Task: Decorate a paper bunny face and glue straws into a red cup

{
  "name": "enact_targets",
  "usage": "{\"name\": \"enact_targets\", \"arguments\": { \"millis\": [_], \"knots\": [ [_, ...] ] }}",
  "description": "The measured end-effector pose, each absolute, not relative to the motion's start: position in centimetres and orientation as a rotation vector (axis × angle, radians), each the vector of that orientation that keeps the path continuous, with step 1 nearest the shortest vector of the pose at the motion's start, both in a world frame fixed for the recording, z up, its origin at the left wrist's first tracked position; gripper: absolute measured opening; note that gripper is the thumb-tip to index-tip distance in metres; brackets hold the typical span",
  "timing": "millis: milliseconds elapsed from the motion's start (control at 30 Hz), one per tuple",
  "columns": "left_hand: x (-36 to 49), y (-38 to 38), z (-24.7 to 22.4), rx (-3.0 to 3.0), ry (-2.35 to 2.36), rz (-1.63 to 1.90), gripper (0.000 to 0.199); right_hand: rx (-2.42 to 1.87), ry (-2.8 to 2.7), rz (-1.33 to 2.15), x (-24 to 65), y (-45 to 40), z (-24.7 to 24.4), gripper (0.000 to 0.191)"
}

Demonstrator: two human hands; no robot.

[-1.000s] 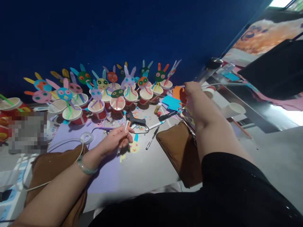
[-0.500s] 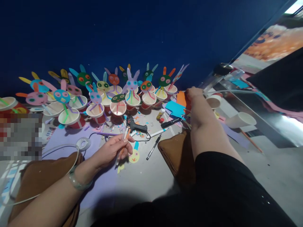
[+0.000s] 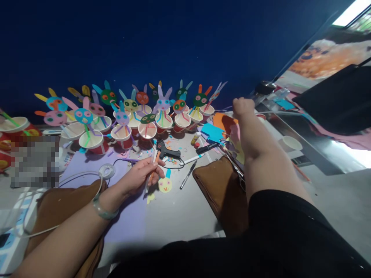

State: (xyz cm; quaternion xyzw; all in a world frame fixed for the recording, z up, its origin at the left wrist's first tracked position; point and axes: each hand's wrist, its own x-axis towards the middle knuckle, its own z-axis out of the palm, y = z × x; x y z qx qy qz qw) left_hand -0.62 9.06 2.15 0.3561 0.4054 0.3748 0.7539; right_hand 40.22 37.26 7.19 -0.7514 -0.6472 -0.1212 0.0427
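My left hand (image 3: 145, 173) is closed round a narrow orange paper strip (image 3: 157, 157) and a thin whitish stick beside it. Just past its fingertips lies a black hot glue gun (image 3: 169, 150) with its cord. A yellow paper rabbit face (image 3: 165, 185) with one blue ear lies flat to the right of that hand. My right hand (image 3: 243, 108) is stretched to the far right, beyond orange paper (image 3: 224, 122). It looks curled, with its back towards me; whatever its fingers hold is hidden.
Paper cups (image 3: 122, 138) with colourful rabbit heads stand in rows along the blue wall. Blue paper (image 3: 213, 132), a black marker (image 3: 206, 148), a pen (image 3: 188, 175), scissors (image 3: 235, 165) and paper scraps lie about. Brown leather-like pads (image 3: 214, 185) flank the middle.
My right hand has shifted slightly farther right and away, uncovering the scissors and more orange paper. My left hand keeps the strip and stick. The view has shifted a little.
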Motion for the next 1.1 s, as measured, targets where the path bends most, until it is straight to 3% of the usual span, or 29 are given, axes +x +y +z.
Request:
{"name": "enact_targets", "arguments": {
  "millis": [233, 367, 500, 600, 667, 867, 1100],
  "knots": [
    [-1.2, 9.5, 2.3, 0.793, 0.845, 0.88, 0.028, -2.562, -1.768, -0.456, 37.1, 29.1, 13.9, 0.026],
    [-1.0, 9.6, 2.3, 0.765, 0.841, 0.93, 0.016, -2.489, -1.748, -0.473, 34.7, 21.6, 14.9, 0.023],
    [-0.5, 9.4, 3.0, 0.713, 0.835, 0.995, 0.009, -1.904, -1.724, 0.218, 30.9, 15.6, 12.4, 0.006],
    [-0.4, 9.2, 3.5, 0.68, 0.777, 1.044, 0.014, -1.435, -1.701, 0.929, 26.3, 12.9, 9.1, 0.022],
    [-0.5, 9.3, 3.6, 0.685, 0.735, 1.079, 0.016, -1.23, -1.638, 1.18, 22.8, 11.9, 6.9, 0.03],
    [-0.9, 9.8, 2.9, 0.734, 0.697, 1.11, 0.019, -1.055, -1.616, 1.461, 16.1, 10.6, 2.5, 0.037],
    [-0.5, 9.6, 3.2, 0.737, 0.679, 1.103, 0.019, -0.977, -1.66, 1.602, 16.2, 10.0, 1.1, 0.045]
  ]
}}
